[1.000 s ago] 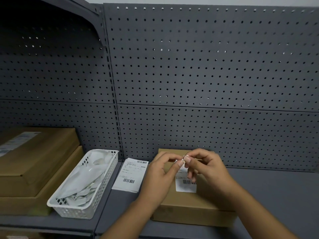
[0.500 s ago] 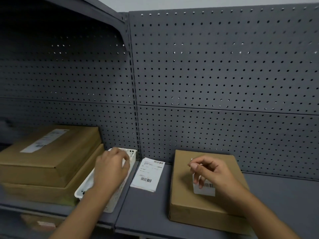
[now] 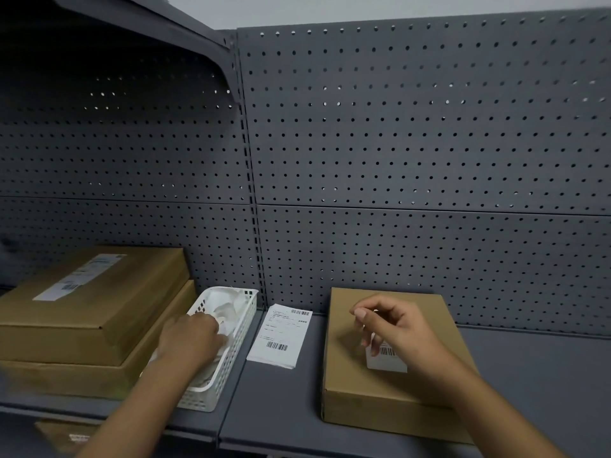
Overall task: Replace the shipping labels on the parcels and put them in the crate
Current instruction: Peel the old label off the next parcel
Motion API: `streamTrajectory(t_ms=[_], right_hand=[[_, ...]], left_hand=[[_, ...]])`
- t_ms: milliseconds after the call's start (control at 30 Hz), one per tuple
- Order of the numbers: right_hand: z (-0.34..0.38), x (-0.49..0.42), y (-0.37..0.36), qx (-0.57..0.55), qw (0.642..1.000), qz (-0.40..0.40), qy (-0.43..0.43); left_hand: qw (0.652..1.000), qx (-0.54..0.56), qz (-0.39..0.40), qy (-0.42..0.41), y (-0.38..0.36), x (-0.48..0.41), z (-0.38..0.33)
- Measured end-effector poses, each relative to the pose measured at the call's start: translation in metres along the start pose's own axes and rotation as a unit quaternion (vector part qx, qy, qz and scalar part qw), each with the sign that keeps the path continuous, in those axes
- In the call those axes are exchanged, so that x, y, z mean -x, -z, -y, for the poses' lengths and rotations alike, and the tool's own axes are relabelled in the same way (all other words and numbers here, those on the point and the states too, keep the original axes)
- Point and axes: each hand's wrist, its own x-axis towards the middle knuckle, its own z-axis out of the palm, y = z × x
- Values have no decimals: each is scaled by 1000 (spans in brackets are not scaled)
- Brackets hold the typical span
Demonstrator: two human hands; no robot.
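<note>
The fresh label (image 3: 281, 335) lies on the shelf (image 3: 529, 375) between basket (image 3: 228, 368) and parcel (image 3: 350, 391), long axis toward the pegboard (image 3: 396, 160). The left grip (image 3: 191, 338), down in the basket, looks slightly nearer; the right grip (image 3: 393, 328) hovers curled over the parcel. Whether either holds anything I cannot tell.

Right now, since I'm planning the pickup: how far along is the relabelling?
Done: nothing clearly finished; no crate is in view. In hand: left hand reaches into the white basket of paper scraps; right hand hovers over the label on the near parcel. Left: fresh labels unused, two stacked parcels waiting.
</note>
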Motion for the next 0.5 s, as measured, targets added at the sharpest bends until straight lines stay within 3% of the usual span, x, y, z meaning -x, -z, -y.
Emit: streamTrajectory(t_ms=[500], right_hand=[[4, 17, 15, -8, 999, -40, -11]], left_hand=[[996, 52, -72, 21, -1, -3, 1]])
